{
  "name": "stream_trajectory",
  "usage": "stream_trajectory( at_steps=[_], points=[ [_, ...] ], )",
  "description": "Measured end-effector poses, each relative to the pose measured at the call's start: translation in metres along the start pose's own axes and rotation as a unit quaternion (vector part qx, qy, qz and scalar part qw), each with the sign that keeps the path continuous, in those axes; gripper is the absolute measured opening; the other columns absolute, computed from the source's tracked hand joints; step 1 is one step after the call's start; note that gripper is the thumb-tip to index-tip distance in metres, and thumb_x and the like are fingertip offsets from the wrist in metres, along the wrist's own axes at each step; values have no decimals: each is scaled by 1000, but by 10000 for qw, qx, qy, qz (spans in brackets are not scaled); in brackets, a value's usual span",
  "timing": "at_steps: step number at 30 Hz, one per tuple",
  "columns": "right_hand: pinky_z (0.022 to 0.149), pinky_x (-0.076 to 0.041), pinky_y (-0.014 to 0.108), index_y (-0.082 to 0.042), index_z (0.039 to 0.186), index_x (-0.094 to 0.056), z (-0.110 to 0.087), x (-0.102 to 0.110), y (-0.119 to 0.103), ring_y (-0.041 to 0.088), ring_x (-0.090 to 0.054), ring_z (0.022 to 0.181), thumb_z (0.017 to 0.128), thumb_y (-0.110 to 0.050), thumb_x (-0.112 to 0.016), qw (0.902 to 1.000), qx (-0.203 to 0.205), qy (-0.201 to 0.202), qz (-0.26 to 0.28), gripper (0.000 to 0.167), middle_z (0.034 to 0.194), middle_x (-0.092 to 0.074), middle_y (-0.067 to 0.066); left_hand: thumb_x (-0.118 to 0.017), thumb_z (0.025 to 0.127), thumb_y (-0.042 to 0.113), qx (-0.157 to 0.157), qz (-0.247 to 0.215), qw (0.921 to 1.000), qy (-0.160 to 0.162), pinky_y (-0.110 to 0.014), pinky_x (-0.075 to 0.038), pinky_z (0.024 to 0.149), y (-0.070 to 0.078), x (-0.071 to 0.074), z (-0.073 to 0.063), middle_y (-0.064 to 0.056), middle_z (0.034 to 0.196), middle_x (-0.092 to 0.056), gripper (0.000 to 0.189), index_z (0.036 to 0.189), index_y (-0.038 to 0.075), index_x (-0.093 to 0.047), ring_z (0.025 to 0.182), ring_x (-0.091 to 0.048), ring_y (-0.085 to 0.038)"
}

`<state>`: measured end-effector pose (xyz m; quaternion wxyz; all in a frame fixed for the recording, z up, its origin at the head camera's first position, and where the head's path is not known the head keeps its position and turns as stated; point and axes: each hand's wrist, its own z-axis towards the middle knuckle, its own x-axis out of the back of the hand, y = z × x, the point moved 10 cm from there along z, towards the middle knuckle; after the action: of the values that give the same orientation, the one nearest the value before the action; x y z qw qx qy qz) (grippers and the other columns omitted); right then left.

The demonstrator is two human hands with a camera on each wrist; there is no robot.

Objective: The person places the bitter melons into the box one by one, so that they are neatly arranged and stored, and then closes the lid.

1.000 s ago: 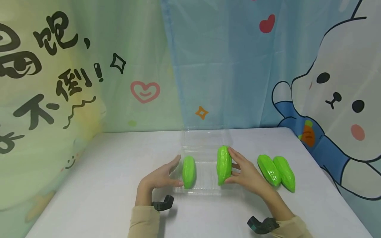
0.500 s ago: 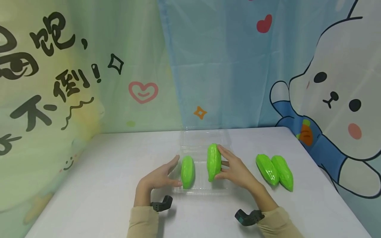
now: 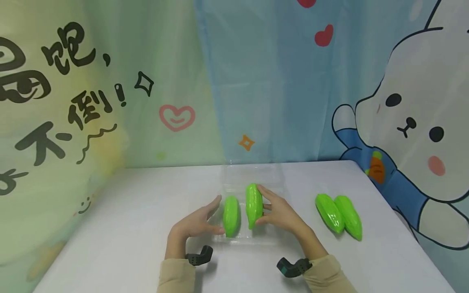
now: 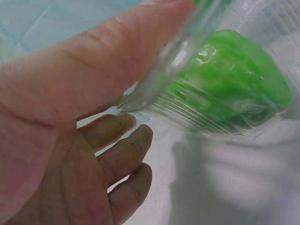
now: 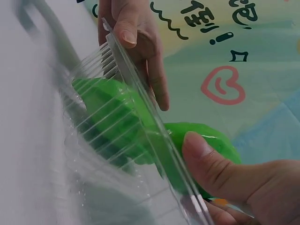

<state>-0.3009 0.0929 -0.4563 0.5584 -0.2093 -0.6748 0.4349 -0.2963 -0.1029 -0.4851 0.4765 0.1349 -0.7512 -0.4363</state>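
My right hand (image 3: 280, 212) grips a glossy green ridged toy fruit (image 3: 253, 205) between thumb and fingers, over the clear plastic box (image 3: 271, 238). In the right wrist view, that toy fruit (image 5: 206, 133) stands partly above the box's rim. A second green toy fruit (image 3: 231, 216) lies lengthwise in the left part of the box; its end (image 4: 239, 79) shows through the ribbed wall. My left hand (image 3: 196, 221) is at the box's left side, thumb against the rim and fingers spread straight outside the wall (image 4: 124, 154). Its index fingertip is hidden in the left wrist view.
Two more green toy fruits (image 3: 329, 213) (image 3: 349, 217) lie side by side on the white table (image 3: 128, 228), right of the box. The raised clear lid (image 3: 253, 175) stands behind the box. A printed curtain (image 3: 253, 81) hangs at the table's back edge.
My right hand has carried its toy fruit leftward over the box, close beside the one lying there. The left hand stays at the box's left side.
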Motion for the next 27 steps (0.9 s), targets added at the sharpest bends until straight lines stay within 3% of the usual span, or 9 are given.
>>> stream_trajectory(
  at_steps=[3,10,20,27],
  points=[
    [97,-50,36,-13,153,-20,-2,-2,1,36,-53,124,61,-16,-86,9998,-158,-13,126,113,159,-19,9,-79,73,42,-38,87,10000,-29,-46,-25,117,-2,-3,2,-6,160,-12,109,154,13,-11,146,-20,-27],
    [96,-52,36,-11,152,-22,-4,-11,1,38,-53,124,61,-17,-86,9995,-93,-286,120,111,158,-22,12,-78,74,42,-68,231,9997,17,-45,-27,117,-1,-1,1,-6,160,-12,109,154,14,-11,145,-23,-28],
    [94,-52,35,-7,151,-24,-1,-21,1,39,-54,122,60,-16,-86,9995,55,-286,102,111,157,-23,14,-78,75,41,-48,166,9999,-5,-47,-28,116,-2,-1,0,-7,160,-14,108,154,13,-10,144,-25,-30],
    [95,-52,34,-9,151,-23,0,-23,4,38,-54,122,60,-15,-86,9996,-90,-276,58,111,158,-22,12,-78,74,42,-100,175,9998,-6,-45,-28,116,-1,-1,0,-7,160,-12,109,154,13,-10,144,-24,-29]
  ],
)
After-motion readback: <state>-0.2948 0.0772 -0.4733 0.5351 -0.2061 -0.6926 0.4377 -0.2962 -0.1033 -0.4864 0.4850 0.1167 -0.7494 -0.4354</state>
